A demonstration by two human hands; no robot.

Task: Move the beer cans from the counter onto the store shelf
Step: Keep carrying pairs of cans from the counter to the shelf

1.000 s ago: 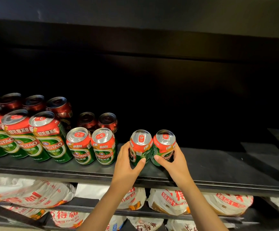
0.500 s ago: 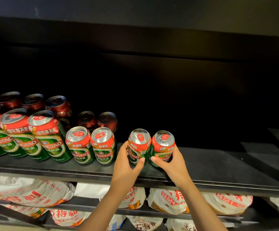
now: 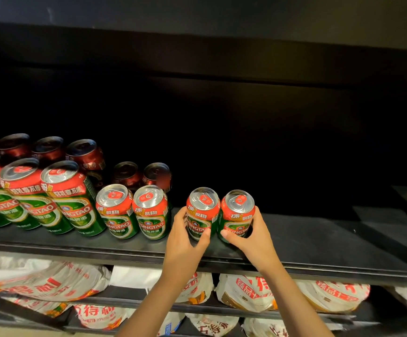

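Left hand: I see the left hand [image 3: 181, 242] curled round the left held can [image 3: 202, 212], thumb across its front label, fingers behind it on the left side.
Right hand: the right hand [image 3: 253, 235] is clamped on the right held can [image 3: 237, 215], thumb pressed low on its front, fingers wrapped round the right side.
Held cans: both stand on the store shelf [image 3: 319, 242] near its front edge, just beside each other (I cannot tell whether they touch), tops tilted slightly away from me.
Short cans: two short cans [image 3: 134, 211] of the same red and green label stand side by side just left of the left hand, with two more in shadow behind them.
Tall cans: a row of tall cans [image 3: 58, 198] fills the shelf's left end, further cans dim behind it.
Shelf, right part: bare dark surface to the right of the right hand.
Lower shelves: white bags [image 3: 253, 293] with red print lie below (text too blurred to read).
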